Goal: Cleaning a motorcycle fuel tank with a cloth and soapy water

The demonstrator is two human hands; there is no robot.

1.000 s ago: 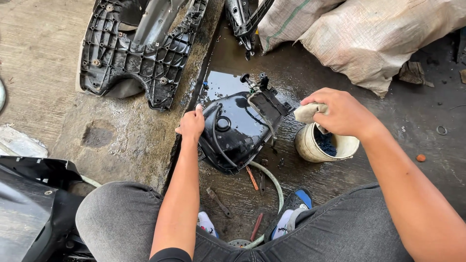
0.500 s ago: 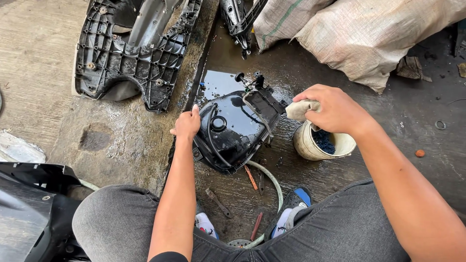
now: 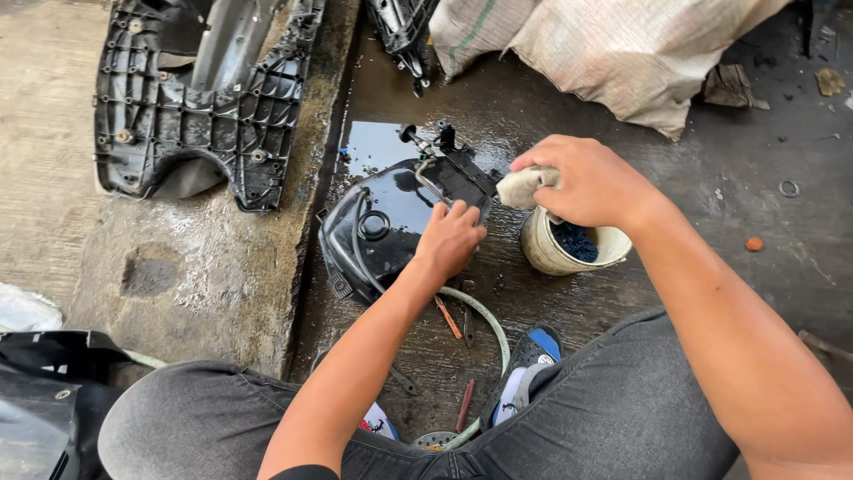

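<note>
Two hands busy: left hand [image 3: 450, 238] presses curled fingers on wet black tank [image 3: 382, 227], steadying it; right hand [image 3: 582, 180] fingers pinch rag [image 3: 522, 186] over bucket [image 3: 560, 253].

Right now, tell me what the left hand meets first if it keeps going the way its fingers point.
The left hand already rests on the black tank; going on, it likely meets the tank's bracket, though depth is unclear.

A glossy, wet-looking black tank [image 3: 391, 227] sits on dark, wet, rough concrete floor [image 3: 622, 293]. The right hand [image 3: 582, 182] grips a soft beige cloth rag [image 3: 522, 187] above a grimy, matt cream plastic tub [image 3: 546, 253]. Nearby lie a ribbed matt black plastic panel [image 3: 204, 107] and coarse woven sacks [image 3: 622, 49].
</note>
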